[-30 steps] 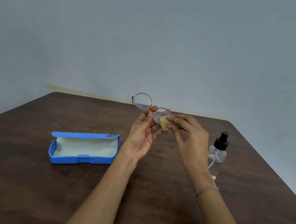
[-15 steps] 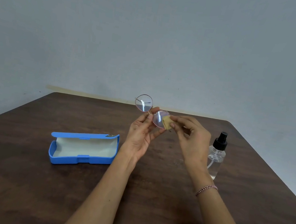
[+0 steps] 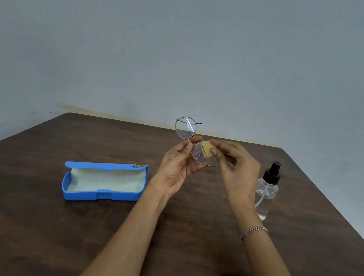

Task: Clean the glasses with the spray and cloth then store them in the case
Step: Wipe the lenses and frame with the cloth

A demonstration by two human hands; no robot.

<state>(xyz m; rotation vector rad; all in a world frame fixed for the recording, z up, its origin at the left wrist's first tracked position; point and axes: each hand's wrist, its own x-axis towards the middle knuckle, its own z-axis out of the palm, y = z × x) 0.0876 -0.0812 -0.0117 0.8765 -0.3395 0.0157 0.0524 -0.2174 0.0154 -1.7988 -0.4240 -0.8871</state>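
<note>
Wire glasses, left hand pinching their bridge, may twist if the right hand, pinching cloth from three o'clock, rubs hard.

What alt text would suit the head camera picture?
A left hand holds round glasses above a dark table while the right hand presses a tan cloth on one lens. An open blue case lies at left, a spray bottle stands at right.

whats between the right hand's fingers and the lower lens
A folded tan cloth. In the head view, the right hand pinches it with its fingers against the lower lens of the glasses, which the left hand holds.
</note>
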